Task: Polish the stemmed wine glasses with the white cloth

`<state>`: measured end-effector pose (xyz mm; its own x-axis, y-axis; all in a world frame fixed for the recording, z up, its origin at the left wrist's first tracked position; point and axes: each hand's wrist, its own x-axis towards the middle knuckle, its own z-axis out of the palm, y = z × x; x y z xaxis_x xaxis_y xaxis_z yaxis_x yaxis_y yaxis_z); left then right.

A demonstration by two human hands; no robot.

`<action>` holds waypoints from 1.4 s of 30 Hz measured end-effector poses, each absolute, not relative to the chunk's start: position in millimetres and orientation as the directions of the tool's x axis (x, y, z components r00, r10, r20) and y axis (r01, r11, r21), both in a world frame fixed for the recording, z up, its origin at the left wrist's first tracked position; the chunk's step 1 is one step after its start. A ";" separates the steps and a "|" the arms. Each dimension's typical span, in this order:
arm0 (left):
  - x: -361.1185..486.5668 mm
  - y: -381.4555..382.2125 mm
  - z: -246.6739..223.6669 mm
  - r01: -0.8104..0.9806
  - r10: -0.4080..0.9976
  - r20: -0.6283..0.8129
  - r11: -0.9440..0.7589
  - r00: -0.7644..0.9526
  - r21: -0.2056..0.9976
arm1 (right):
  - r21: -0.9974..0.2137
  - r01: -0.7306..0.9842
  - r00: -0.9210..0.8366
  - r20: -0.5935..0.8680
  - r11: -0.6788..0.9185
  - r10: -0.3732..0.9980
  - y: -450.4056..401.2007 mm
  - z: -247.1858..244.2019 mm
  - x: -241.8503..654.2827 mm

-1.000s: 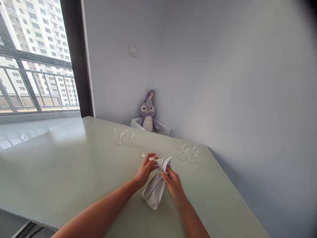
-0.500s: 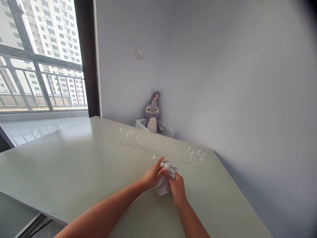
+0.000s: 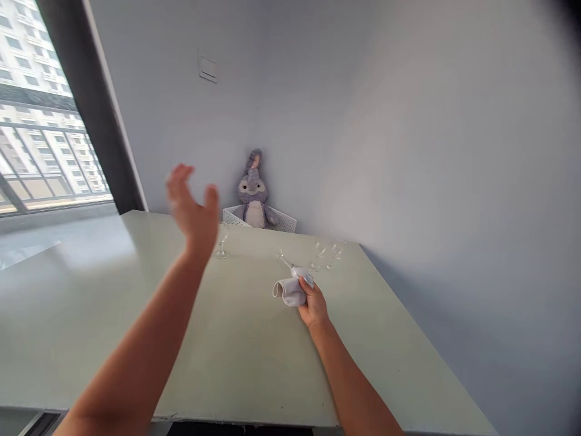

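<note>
My right hand (image 3: 314, 306) is closed on a stemmed wine glass (image 3: 297, 272), tilted with its foot pointing away to the upper left. A pale grey cloth (image 3: 290, 293) is bunched around the bowl under the same fingers and hangs off to the left. Raised above the table's left part, my left hand (image 3: 194, 212) has its fingers apart and holds nothing; motion blurs it slightly. Just right of its wrist stands another wine glass (image 3: 221, 242), farther back on the table.
Two more wine glasses (image 3: 320, 249) stand beyond my right hand, near the wall. The pale green table (image 3: 236, 351) runs into the corner. Behind its far edge a plush rabbit (image 3: 254, 197) sits in a white perforated basket (image 3: 285, 223). A window is at the left.
My left hand has let go of the glass and cloth and lifted up and to the left. My right hand keeps hold of both. The camera view has turned to the right.
</note>
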<state>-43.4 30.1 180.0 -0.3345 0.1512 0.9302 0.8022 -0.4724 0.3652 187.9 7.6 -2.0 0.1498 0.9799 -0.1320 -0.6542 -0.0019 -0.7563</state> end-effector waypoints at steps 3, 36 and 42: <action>-49.3 24.8 178.9 0.816 0.058 0.970 -0.530 -0.236 0.230 | -0.771 -0.637 0.151 -0.107 0.013 0.983 7.2 5.3 190.2; 2.9 -52.0 67.0 0.565 0.597 0.290 -0.802 0.748 0.193 | -0.920 -0.278 -0.259 -0.207 -0.278 0.943 -98.3 47.7 196.8; -21.8 -54.1 69.9 0.340 0.398 -0.270 -0.116 0.877 0.933 | -0.719 0.353 -0.645 0.277 0.599 0.712 -127.1 69.5 206.0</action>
